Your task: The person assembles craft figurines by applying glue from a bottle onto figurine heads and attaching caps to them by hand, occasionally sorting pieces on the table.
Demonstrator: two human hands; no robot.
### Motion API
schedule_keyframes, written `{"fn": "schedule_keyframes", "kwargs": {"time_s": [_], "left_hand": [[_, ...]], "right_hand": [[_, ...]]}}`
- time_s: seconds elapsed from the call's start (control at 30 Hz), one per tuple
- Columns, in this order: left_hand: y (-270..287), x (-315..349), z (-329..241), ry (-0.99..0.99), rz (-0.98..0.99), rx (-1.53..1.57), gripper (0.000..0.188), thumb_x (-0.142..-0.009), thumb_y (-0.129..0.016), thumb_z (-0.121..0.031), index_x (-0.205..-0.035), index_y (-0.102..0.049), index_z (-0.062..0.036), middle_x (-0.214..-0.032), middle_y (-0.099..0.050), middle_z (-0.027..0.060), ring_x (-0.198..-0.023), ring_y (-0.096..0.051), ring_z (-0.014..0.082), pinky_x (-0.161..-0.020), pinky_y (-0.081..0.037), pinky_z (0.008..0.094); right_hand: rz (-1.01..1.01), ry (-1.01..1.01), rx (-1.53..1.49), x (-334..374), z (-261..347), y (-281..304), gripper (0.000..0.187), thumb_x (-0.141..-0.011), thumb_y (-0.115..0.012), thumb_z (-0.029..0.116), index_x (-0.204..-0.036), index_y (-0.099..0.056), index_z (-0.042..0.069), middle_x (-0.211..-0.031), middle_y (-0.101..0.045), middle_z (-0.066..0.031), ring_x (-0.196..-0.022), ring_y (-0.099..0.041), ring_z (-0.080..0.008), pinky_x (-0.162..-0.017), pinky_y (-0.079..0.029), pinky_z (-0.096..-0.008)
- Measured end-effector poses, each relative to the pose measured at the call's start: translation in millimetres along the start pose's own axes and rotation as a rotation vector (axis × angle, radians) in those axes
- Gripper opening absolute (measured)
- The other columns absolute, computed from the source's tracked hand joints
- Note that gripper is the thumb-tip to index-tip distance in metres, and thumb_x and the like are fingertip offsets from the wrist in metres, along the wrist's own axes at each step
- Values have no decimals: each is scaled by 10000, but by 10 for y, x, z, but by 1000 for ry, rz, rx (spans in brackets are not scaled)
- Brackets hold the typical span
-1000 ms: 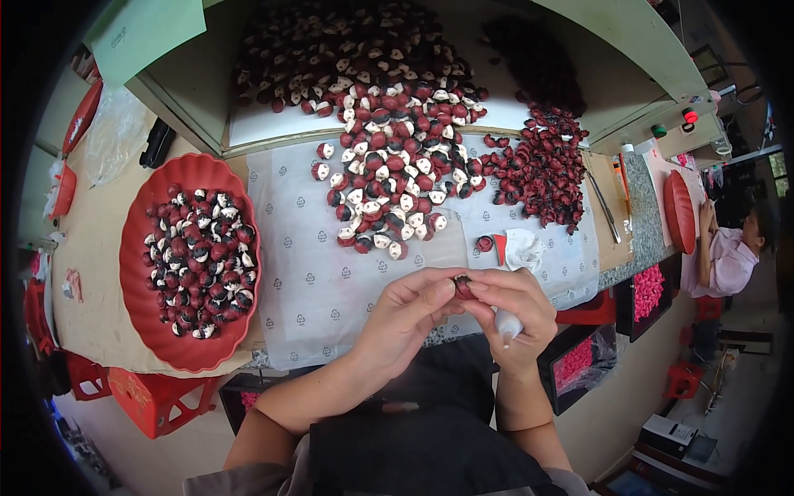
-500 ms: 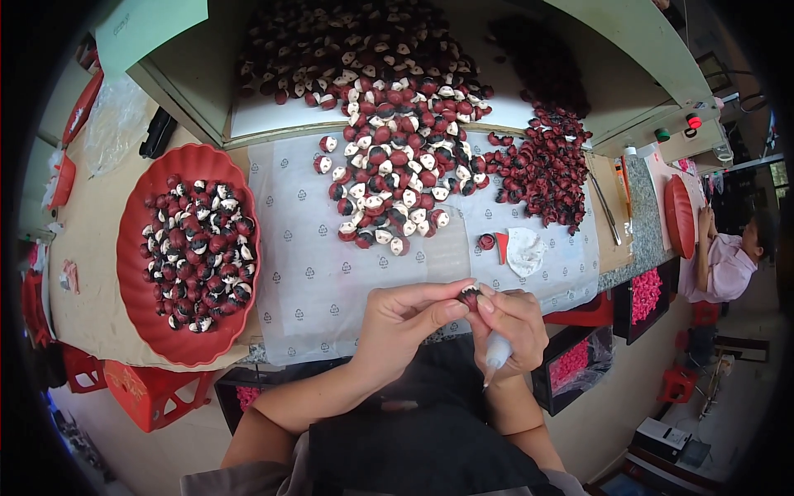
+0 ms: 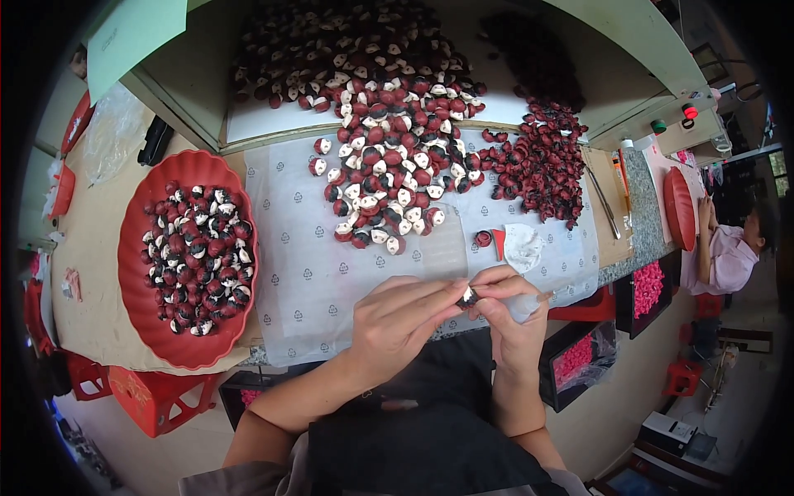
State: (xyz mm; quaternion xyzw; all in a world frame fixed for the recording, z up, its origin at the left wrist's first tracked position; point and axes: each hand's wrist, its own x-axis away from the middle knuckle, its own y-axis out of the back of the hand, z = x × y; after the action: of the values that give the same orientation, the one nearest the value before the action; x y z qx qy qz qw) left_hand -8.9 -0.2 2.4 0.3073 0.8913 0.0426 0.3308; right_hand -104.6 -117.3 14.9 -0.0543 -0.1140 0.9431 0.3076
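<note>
A small round doll-head piece [image 3: 469,296], white-faced with dark hair, is pinched between the fingertips of my left hand [image 3: 401,321] and my right hand [image 3: 514,324], above the table's near edge. My right hand also keeps a translucent squeeze bottle [image 3: 523,307] against its palm. Beyond my hands lies a heap of similar dark red, black and white heads [image 3: 397,165], spilling out of the pale green booth. To its right is a pile of curved dark red shells [image 3: 538,174]. One single shell [image 3: 483,239] lies beside a red wedge [image 3: 499,243] and a white crumpled scrap [image 3: 523,248].
A red scalloped tray [image 3: 132,273] of heads stands on the left. Tweezers [image 3: 602,203] and an orange-handled tool [image 3: 620,178] lie at the right. Black crates with pink pieces [image 3: 572,362] sit below the table edge. A person in pink [image 3: 724,256] sits far right.
The piece has turned between my fingertips, and its white side now shows. My right hand has rotated, tipping the bottle upward from its hanging position.
</note>
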Motion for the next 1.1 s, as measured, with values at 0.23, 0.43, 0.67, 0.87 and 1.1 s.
{"fn": "schedule_keyframes", "kwargs": {"time_s": [0.23, 0.43, 0.67, 0.87, 1.1], "left_hand": [[10, 3, -9, -95, 64, -112, 320, -613, -676, -7, -926, -611, -11, -838, -627, 94, -653, -600, 190, -610, -478, 274], [-6, 16, 56, -168, 75, -156, 278, -645, -631, -27, -916, -593, 22, -854, -617, 102, -653, -596, 188, -575, -466, 262], [2, -21, 70, -89, 138, -52, 302, -638, -646, -10, -933, -586, 26, -892, -608, 107, -736, -604, 197, -624, -473, 262], [2, 42, -34, 678, 113, 1055, 321, -743, -583, 14, -1054, -501, 1, -1079, -533, 136, -966, -536, 163, -799, -444, 268], [11, 44, -13, 806, 166, 1091, 269, -802, -514, 4, -1068, -480, 19, -1024, -551, 110, -920, -539, 124, -783, -436, 226]], "right_hand": [[17, -97, -54, 15, -38, 31, 102, -683, -597, -94, -758, -589, -25, -789, -563, -103, -708, -544, -132, -654, -436, -219], [-11, -81, -6, 35, -59, 8, 89, -699, -590, -89, -762, -586, -27, -774, -570, -96, -687, -550, -124, -639, -438, -218], [-87, 283, 467, 47, -114, -12, 131, -664, -647, -46, -770, -574, -20, -804, -588, -119, -708, -577, -166, -610, -452, -236], [-82, 741, 803, 59, -79, -90, 303, -595, -719, 11, -863, -579, 24, -841, -570, -123, -633, -580, -201, -542, -471, -245], [-53, 691, 821, 47, -72, -67, 332, -581, -726, 6, -891, -611, 34, -857, -536, -100, -627, -566, -158, -505, -453, -236]]}}
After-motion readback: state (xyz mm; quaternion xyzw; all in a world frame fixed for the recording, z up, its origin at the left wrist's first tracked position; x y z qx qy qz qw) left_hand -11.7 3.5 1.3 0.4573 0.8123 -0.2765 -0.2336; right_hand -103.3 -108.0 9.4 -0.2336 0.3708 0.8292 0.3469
